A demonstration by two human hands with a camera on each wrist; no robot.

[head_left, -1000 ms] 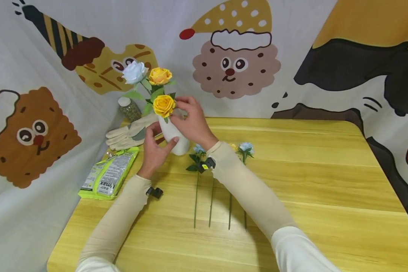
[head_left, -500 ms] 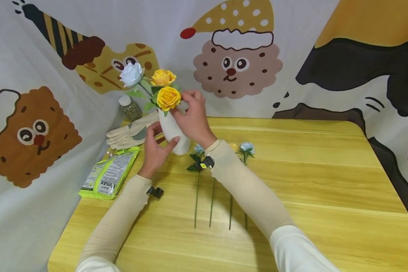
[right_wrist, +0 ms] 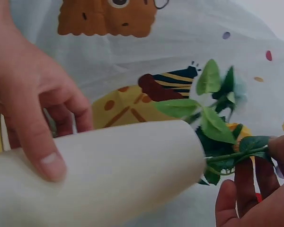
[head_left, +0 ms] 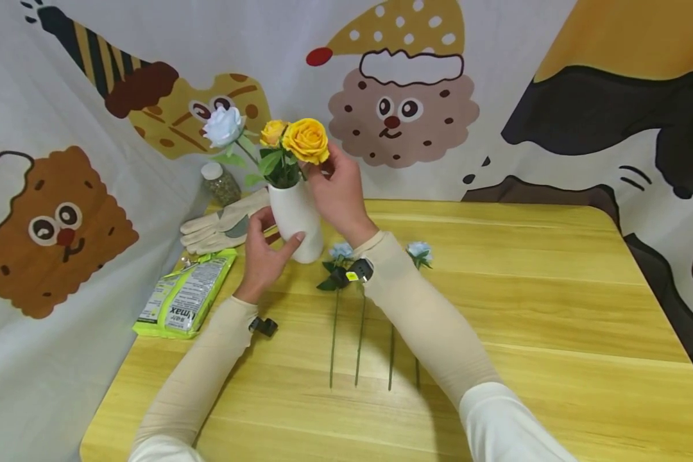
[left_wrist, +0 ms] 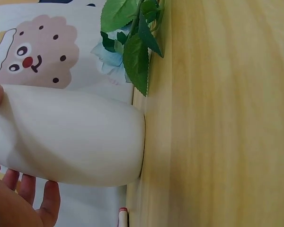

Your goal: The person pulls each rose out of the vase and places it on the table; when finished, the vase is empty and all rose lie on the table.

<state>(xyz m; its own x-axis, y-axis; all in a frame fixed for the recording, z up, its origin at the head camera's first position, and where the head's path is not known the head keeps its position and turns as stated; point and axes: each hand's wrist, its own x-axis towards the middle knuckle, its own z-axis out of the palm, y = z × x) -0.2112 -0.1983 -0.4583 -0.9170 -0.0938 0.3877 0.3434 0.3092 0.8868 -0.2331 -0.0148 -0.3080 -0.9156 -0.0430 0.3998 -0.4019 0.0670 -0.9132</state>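
Observation:
A white vase (head_left: 293, 224) stands upright on the table. My left hand (head_left: 261, 256) holds its lower body, thumb on the near side and fingers round the far side. My right hand (head_left: 342, 196) pinches the stem of a yellow rose (head_left: 306, 141) just above the rim. In the right wrist view that green stem (right_wrist: 232, 156) runs into the vase mouth. Another yellow rose (head_left: 273, 133) and a pale blue rose (head_left: 223, 126) also stand in the vase, leaning left. The pinching fingertips are partly hidden by the bloom in the head view.
Several more roses lie on the wooden table (head_left: 525, 308), among them a pale blue rose (head_left: 419, 251) right of my sleeve. At the left are a green-edged packet (head_left: 185, 295), work gloves (head_left: 213, 230) and a white-capped jar (head_left: 222, 186). Printed cloth hangs behind.
The yellow rose in my right hand has moved up and to the right, and the vase mouth now shows. My left hand has stayed on the vase.

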